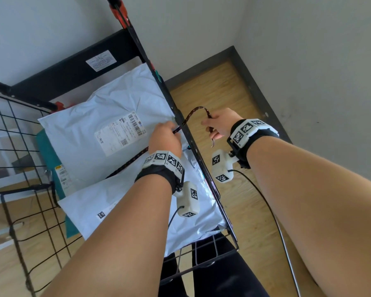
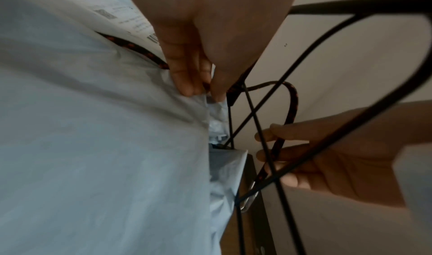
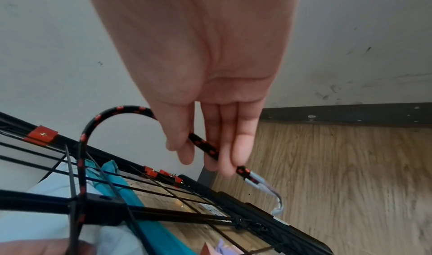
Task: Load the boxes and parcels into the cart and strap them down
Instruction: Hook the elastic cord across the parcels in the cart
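Note:
White poly parcels (image 1: 107, 116) (image 2: 93, 139) fill the black wire cart (image 1: 193, 146) (image 3: 98, 203), with a teal parcel (image 1: 49, 151) (image 3: 131, 190) beneath them. A black bungee cord with red flecks (image 1: 195, 110) (image 2: 293, 102) (image 3: 117, 110) lies across the top parcel and arches over the cart's right rail. My left hand (image 1: 169, 136) (image 2: 203, 91) pinches the cord at the parcel's edge, just inside the rail. Outside the rail, my right hand (image 1: 214, 127) (image 3: 210, 157) (image 2: 280, 157) grips the cord's free end, and its metal hook (image 3: 268, 190) (image 1: 212, 144) hangs below the fingers.
A black box with a white label (image 1: 101, 61) stands at the cart's far end. The cart sits in a corner: grey walls (image 1: 308, 50) and a dark skirting board (image 1: 261, 93) border a strip of wood floor (image 1: 234, 99) on the right. Cables (image 1: 272, 211) trail from the wrist cameras.

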Tool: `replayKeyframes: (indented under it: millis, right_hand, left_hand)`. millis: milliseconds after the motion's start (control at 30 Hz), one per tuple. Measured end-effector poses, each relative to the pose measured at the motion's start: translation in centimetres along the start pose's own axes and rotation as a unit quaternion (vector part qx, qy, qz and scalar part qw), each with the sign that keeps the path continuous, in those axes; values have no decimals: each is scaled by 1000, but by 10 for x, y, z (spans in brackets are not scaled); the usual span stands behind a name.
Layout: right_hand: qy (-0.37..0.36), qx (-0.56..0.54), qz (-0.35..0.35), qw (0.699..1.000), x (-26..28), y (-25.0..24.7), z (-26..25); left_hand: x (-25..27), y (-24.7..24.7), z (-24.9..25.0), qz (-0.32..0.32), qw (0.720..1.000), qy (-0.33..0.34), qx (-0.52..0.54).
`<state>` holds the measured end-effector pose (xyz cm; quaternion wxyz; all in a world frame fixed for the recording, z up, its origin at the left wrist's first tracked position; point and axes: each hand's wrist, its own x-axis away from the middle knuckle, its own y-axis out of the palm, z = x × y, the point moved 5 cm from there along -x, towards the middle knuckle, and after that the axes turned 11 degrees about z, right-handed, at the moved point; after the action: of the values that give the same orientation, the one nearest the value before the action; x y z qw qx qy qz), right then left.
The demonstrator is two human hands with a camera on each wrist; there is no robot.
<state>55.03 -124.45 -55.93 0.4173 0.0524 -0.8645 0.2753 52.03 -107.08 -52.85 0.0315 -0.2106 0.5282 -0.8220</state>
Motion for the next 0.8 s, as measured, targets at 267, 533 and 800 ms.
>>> replayKeyframes:
  millis: [267,533,800]
  right_hand:
    - [23,157,54,986,-28,-3,2]
    - [37,22,69,997,-52,-1,21]
    - [64,20,45,997,-58,32,17]
  left_hand:
    - [-2,1,1,49,998,-16,-22]
    - [-10,14,-11,40,998,-26,29]
    - [-8,22,-21,62,996,-3,57]
